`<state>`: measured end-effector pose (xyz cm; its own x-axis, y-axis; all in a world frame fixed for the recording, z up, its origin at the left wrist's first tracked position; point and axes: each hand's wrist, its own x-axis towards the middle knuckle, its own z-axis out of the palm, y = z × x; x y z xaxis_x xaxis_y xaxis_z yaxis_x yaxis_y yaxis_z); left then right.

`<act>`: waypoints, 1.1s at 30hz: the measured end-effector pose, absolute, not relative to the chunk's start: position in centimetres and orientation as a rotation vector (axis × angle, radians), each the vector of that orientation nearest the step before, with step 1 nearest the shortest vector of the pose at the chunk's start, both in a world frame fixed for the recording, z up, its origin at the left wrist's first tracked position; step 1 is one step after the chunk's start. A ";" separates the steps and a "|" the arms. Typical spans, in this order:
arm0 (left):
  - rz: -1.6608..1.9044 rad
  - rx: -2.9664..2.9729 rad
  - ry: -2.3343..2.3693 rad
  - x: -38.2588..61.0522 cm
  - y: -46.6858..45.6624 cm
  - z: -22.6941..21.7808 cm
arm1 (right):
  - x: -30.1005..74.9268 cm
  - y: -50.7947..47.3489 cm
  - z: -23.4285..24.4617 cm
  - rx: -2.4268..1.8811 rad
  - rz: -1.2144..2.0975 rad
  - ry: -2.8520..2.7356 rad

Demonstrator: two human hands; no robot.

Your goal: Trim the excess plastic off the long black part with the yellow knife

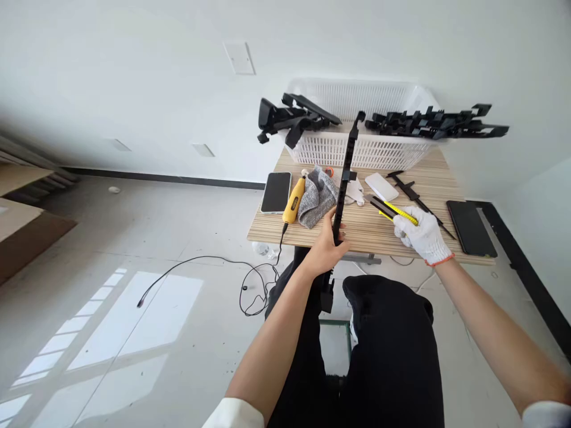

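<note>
My bare left hand (pixel 328 246) is wrapped round the middle of a long black plastic part (pixel 344 184). The part stands nearly upright over the table's front edge, its lower end hanging near my knees. A white knit glove with an orange cuff covers my right hand (pixel 422 235), which is closed on a yellow and black utility knife (pixel 395 210). The knife's tip points left toward the part, and a gap separates the two. Below my left hand's side of the table lie a grey cloth (pixel 317 199) and a yellow handheld power tool (pixel 294 201).
A white plastic basket (pixel 370 148) at the back holds several black plastic parts (pixel 439 123). On the wooden table (pixel 276 229) are a phone (pixel 276 192), a white box (pixel 382 186), black calipers (pixel 413 193) and a dark tablet-like device (pixel 470 228). A black cable (pixel 209 257) trails across the floor.
</note>
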<state>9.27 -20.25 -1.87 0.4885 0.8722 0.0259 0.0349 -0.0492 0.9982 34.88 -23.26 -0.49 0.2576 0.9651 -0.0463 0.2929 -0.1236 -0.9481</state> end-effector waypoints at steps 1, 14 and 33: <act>0.819 1.464 0.834 9.2 -20.2 -1.7 | 34.9 -23.3 -0.5 -1.608 0.917 -1.199; 0.816 1.506 0.790 9.2 -19.6 -2.6 | 33.5 -21.1 -1.4 -1.617 1.053 -1.365; 0.758 1.445 0.894 9.7 -20.3 -1.4 | 32.8 -20.9 0.1 -1.633 0.883 -1.441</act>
<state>9.73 -20.29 -1.43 0.4897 0.8703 -0.0535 0.0892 0.0110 0.9959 32.79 -20.86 0.06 0.1195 0.9928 -0.0081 0.4578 -0.0623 -0.8869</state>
